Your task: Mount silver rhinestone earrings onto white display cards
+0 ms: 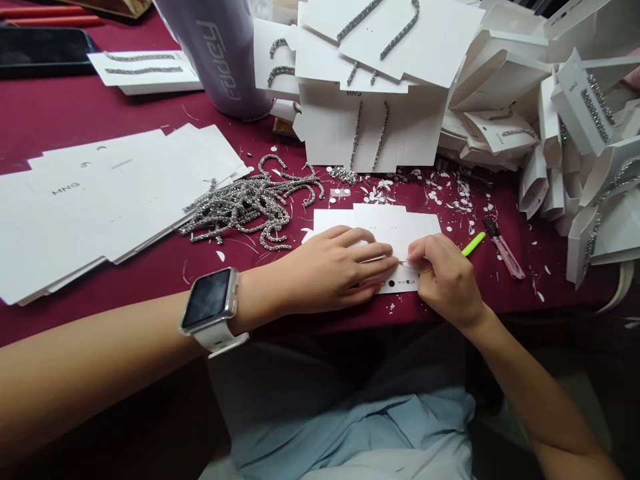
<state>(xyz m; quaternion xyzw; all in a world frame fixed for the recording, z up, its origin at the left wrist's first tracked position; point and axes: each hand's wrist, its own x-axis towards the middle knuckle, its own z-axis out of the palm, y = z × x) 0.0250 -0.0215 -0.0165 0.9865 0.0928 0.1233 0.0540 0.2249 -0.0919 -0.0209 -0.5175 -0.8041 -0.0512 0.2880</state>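
Observation:
A white card [383, 230] with small punched holes lies before me at the table's front edge. My left hand [345, 267] rests flat across its left part, fingers stretched out and pressing it down. At the card's right part, my right hand [443, 277] is closed in a pinch. A tiny silver piece [403, 261] shows between the two hands' fingertips; what the right fingers hold is mostly hidden. Behind my left hand a tangled pile of silver sparkling chain earrings [250, 203] lies on the cloth. Small silver bits [344, 175] are heaped behind the card.
Blank MNG cards [75, 207] are stacked at left. Cards with earrings [370, 133] stand behind, beside a purple cup [217, 53]. Folded cards [545, 120] crowd the right. A pink-handled cutter [505, 250] and green stick [473, 244] lie beside my right hand.

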